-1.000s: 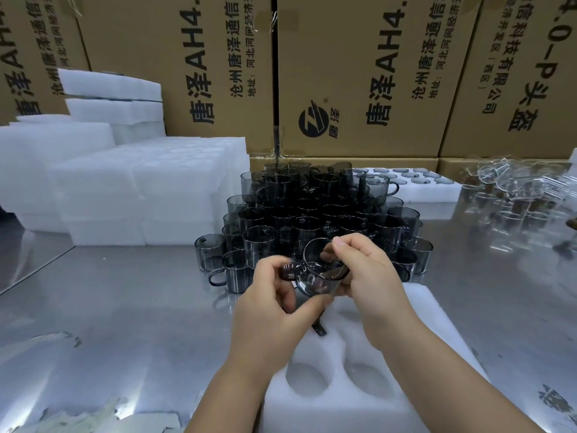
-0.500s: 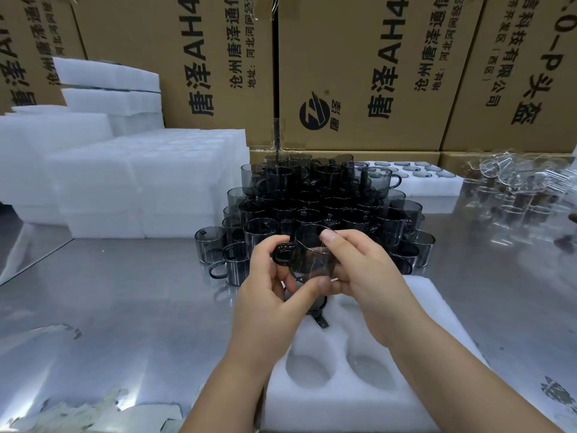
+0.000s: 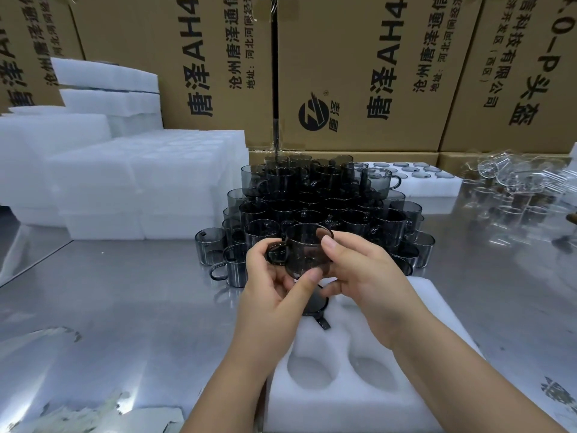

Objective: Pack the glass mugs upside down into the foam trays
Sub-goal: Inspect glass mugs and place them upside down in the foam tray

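Observation:
A smoky grey glass mug is held in the air between both hands, above the white foam tray. My left hand pinches it at the handle side and base with fingers and thumb. My right hand grips its rim and wall from the right. One dark mug sits upside down in a tray pocket just under the hands, its handle pointing toward me. Two empty pockets show in the tray's near part. A big stack of grey mugs stands behind the hands.
Piles of white foam trays fill the left side of the steel table. A packed foam tray and clear glass mugs lie at the right. Cardboard boxes wall off the back.
The held mug has been turned between the hands from tilted toward me to more upright, and lifted slightly. Both hands stayed on it.

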